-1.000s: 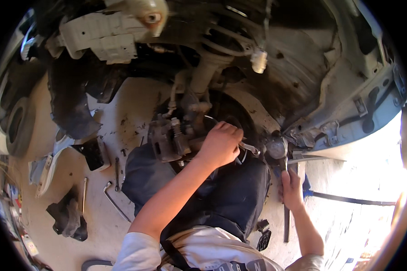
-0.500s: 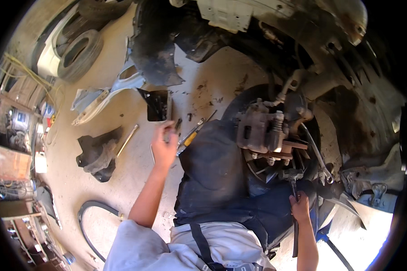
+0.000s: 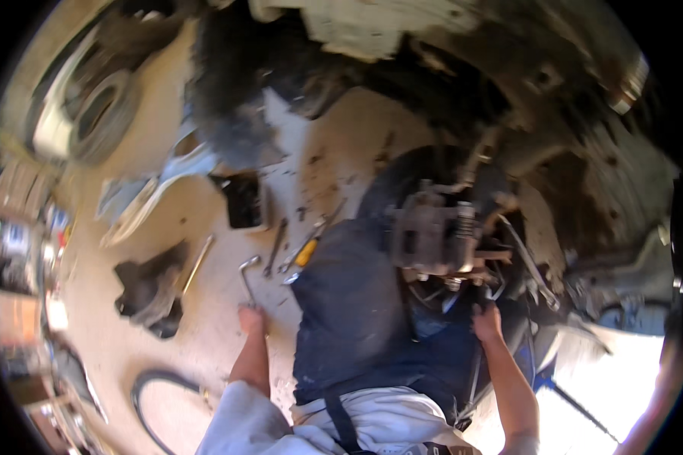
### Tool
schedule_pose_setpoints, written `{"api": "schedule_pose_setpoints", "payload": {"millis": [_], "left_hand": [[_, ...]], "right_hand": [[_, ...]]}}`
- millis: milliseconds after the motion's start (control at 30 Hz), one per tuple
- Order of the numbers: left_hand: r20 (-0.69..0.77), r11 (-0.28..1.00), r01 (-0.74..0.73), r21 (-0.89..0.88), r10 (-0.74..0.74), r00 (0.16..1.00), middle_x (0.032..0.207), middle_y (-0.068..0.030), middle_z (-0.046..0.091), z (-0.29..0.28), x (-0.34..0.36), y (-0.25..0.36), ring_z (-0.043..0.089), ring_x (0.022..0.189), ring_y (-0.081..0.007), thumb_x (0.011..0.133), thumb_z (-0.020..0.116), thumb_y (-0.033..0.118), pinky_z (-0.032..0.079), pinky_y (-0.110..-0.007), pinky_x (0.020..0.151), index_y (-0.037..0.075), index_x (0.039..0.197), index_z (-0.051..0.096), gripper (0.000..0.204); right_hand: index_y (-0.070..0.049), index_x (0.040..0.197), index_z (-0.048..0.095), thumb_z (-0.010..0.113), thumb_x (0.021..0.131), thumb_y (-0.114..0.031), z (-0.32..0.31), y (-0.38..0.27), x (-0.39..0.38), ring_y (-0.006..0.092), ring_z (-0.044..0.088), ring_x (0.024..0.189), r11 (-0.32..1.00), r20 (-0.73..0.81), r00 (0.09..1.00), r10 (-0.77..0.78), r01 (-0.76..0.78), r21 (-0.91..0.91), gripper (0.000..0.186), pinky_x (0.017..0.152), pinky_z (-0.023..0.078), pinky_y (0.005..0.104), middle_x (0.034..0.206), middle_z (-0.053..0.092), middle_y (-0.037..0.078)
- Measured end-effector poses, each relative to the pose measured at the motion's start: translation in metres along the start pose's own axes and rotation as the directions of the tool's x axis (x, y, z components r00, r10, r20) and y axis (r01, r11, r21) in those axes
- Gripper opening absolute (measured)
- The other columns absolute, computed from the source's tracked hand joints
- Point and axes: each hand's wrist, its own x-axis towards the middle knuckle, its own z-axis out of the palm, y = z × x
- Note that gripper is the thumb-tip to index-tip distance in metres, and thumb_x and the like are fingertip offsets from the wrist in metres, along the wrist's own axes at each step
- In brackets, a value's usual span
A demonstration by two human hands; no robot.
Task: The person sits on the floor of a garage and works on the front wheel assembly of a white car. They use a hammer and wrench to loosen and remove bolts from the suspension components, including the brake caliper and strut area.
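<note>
My left hand (image 3: 252, 320) is low over the floor at the lower end of an L-shaped socket wrench (image 3: 247, 279), its fingers closed round that end. My right hand (image 3: 487, 323) is closed round a hammer (image 3: 483, 294) just below its head, the handle (image 3: 474, 379) pointing down along my thigh. Just beyond the hammer head is a rusty brake caliper (image 3: 425, 231) with a coil spring (image 3: 464, 220) at its side. A long wrench (image 3: 527, 262) slants down from the hub to the caliper's right. Motion blur softens both hands.
Tools with a yellow-handled one (image 3: 306, 252) lie by my knee, near an open black box (image 3: 244, 205). To the left are a bent dark panel (image 3: 152, 292), a metal bar (image 3: 198, 263), a hose (image 3: 138, 390) and a tyre (image 3: 102, 114). The car body (image 3: 357, 26) overhangs the far side.
My left hand has come down and back toward me, from near the box to the socket wrench's end. My right hand has moved up the hammer handle toward its head. The view has shifted.
</note>
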Motion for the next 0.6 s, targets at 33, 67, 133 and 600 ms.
{"api": "schedule_pose_setpoints", "payload": {"millis": [33,67,133,600], "left_hand": [[0.035,1.000,-0.009,-0.027,0.010,0.999,0.106,-0.0204,0.063,0.011,0.012,-0.013,0.061,0.099,-0.0368,0.080,0.064,0.030,0.050,-0.046,0.082,0.002,0.108,0.053,0.041],[0.084,1.000,-0.024,0.014,0.022,0.996,0.106,-0.0207,0.063,0.015,0.013,-0.013,0.061,0.100,-0.0370,0.081,0.063,0.030,0.049,-0.046,0.083,0.002,0.109,0.053,0.041],[0.095,0.987,-0.137,0.086,0.128,0.987,0.099,-0.0209,0.063,0.021,0.026,-0.036,0.063,0.092,-0.0363,0.085,0.058,0.029,0.051,-0.045,0.077,0.001,0.106,0.052,0.036],[0.082,0.494,-0.276,-0.824,0.587,0.806,0.064,0.0021,0.041,-0.231,-0.139,0.107,0.038,0.046,-0.0071,0.092,0.049,0.014,0.035,-0.021,0.039,0.012,0.126,0.041,0.034]], "right_hand": [[0.005,0.108,0.045,0.057,0.089,-0.018,0.002,0.001,0.003,0.0282,0.059,0.062,0.998,0.015,1.000,-0.013,0.014,-0.065,0.032,0.055,0.047,0.0394,0.074,0.059,0.018],[0.005,0.114,0.042,0.056,0.088,-0.020,0.000,0.008,-0.002,0.0360,0.060,0.073,0.992,0.014,1.000,-0.006,0.007,-0.128,0.039,0.066,0.047,0.0440,0.082,0.061,0.024],[0.004,0.122,0.036,0.055,0.086,-0.023,-0.021,-0.055,-0.017,0.0473,0.060,0.092,0.987,0.122,0.990,0.076,-0.058,-0.149,0.049,0.083,0.047,0.0509,0.093,0.062,0.032],[0.007,0.131,0.033,0.057,0.086,-0.033,-0.033,-0.073,-0.045,0.0386,0.065,0.084,0.968,0.146,0.988,-0.050,0.084,-0.236,0.065,0.076,0.051,0.0455,0.087,0.066,0.025]]}}
